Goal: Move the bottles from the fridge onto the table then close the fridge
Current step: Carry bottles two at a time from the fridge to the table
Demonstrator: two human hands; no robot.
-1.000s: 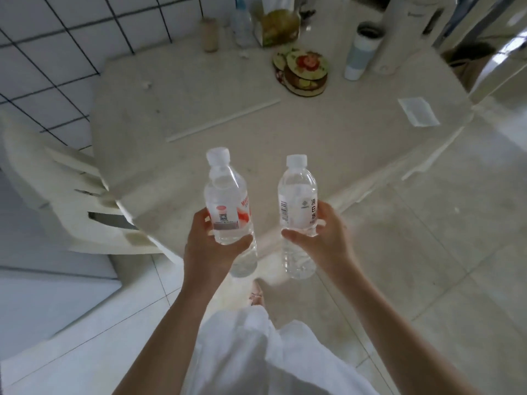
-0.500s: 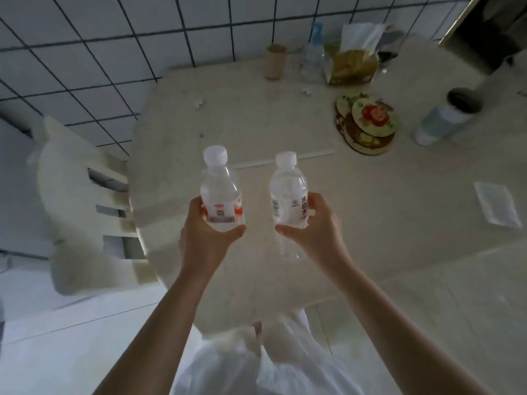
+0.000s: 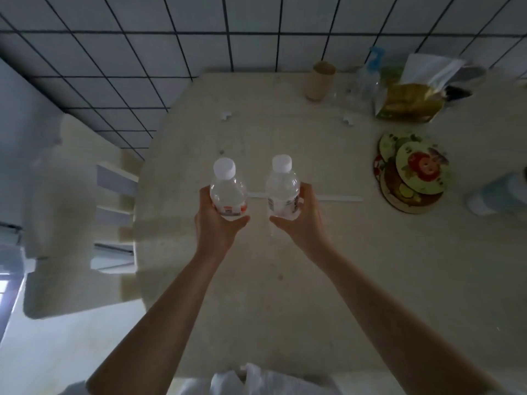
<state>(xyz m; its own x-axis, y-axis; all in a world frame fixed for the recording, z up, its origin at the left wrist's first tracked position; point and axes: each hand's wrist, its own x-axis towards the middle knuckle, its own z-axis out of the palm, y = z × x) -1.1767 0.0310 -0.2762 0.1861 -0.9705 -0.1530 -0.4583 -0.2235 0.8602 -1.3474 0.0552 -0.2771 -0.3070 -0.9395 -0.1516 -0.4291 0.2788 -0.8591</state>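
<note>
Each hand, left (image 3: 218, 223) and right (image 3: 299, 220), has its fingers wrapped round an upright bottle (image 3: 228, 195) (image 3: 283, 192) over the tabletop (image 3: 313, 280). Whether the bases touch down is hidden. Letting go early, or on the thin white strip (image 3: 339, 198) beneath, could tip them.

1. A wall of pale square tiles with dark grout lines (image 3: 171, 38) fills the far side.
2. A cream slatted plastic chair (image 3: 71, 218) stands at the left.
3. Pale glossy floor (image 3: 57, 346) lies beneath; light is dim.
</note>
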